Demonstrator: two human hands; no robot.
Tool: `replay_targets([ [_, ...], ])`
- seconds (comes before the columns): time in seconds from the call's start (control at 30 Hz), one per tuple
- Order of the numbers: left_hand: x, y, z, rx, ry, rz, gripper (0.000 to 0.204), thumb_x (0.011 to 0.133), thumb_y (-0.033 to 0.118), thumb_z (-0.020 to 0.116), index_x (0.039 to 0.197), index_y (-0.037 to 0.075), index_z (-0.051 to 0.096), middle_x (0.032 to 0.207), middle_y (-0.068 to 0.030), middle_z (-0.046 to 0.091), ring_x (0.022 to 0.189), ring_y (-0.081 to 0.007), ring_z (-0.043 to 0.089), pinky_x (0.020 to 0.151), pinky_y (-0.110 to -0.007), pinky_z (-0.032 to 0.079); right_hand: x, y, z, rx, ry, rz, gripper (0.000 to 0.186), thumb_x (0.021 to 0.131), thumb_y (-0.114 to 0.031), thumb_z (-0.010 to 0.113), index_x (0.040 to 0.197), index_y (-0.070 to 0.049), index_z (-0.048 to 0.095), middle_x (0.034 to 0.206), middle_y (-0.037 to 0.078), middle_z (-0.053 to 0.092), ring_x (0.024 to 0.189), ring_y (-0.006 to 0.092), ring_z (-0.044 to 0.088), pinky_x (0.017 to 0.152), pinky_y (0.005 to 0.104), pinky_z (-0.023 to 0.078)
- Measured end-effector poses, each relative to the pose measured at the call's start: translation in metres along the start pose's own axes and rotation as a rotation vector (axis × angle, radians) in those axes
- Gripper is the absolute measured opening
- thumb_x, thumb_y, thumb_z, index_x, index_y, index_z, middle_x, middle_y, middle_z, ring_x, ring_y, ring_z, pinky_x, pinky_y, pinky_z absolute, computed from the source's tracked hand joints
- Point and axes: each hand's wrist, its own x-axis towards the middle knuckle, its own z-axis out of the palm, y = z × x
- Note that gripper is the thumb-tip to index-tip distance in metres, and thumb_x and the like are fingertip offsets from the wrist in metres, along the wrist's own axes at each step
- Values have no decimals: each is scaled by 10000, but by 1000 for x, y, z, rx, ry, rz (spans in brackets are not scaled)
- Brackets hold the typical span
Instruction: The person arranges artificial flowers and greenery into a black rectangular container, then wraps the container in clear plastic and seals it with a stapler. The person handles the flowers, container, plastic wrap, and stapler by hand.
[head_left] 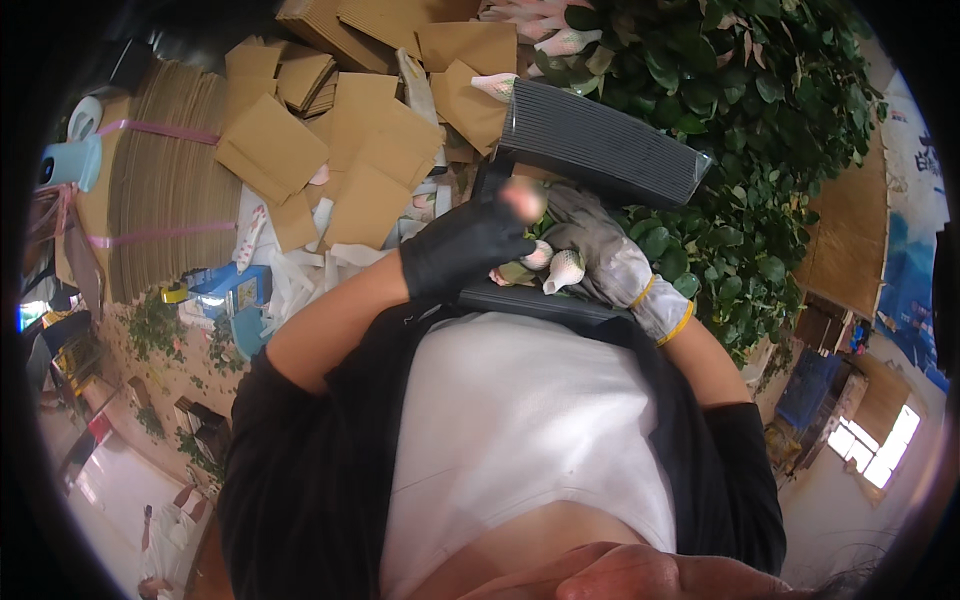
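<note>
Head view: left hand [460, 248] curled beside a blurred pink bud [522, 200]; right hand [592, 240] half-bent beside two netted buds [565, 271], frame centre. Neither grip can be confirmed. Sleeving of these two appears complete; foliage [740, 110], upper right, appears ungathered.

The person wears a white top [530, 400] under an open black layer [310, 470] with short sleeves [735, 430]. The left glove [455, 250] is black; the right glove [610, 255], greyish white, has yellow cuff trim [678, 325].

Your black-gloved left hand [465, 248] curls near your grey-and-white-gloved, yellow-cuffed right hand [592, 240], both bare forearms [340, 318] angled inward.
</note>
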Motion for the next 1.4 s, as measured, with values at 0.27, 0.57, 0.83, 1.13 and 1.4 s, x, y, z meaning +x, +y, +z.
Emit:
replay_targets([
  [0.27,-88,6,-113,495,83,-551,338,735,60,757,1068,57,702,981,-101,660,909,-287,613,824,-377,481,11,10,7,-200,35,-115,254,778,-254,703,963,-80,718,1353,155,511,1300,347,428,1108,431,314],
  [0.57,42,33,-21,24,-327,27,431,815,180,647,1236,103,593,944,-91,642,905,-290,606,765,-395,501,1,21,5,-317,31,-144,462,803,-185,671,1244,-79,584,1390,184,480,1314,365,421,1137,415,296],
  [0.83,-91,23,-103,312,-55,-671,696,667,208,803,1325,162,583,1106,-155,590,1035,-310,550,916,-408,423,12,4,6,-130,50,-90,459,854,-290,644,1257,-86,561,1300,123,531,1259,303,465,1100,388,332],
  [1.13,-30,-4,-5,-321,150,-257,616,721,194,786,1304,146,595,1256,-133,541,1155,-323,517,985,-401,427,4,14,7,-379,41,-112,217,869,-216,607,997,-54,672,1401,209,460,1338,370,397,1134,435,314],
  [1.4,-26,-12,17,-232,179,-116,483,702,170,780,1172,145,669,1153,-82,619,1141,-288,532,964,-405,432,-5,-45,-43,-236,34,23,215,815,-150,626,974,-10,665,1397,220,484,1306,391,443,1116,405,346],
])
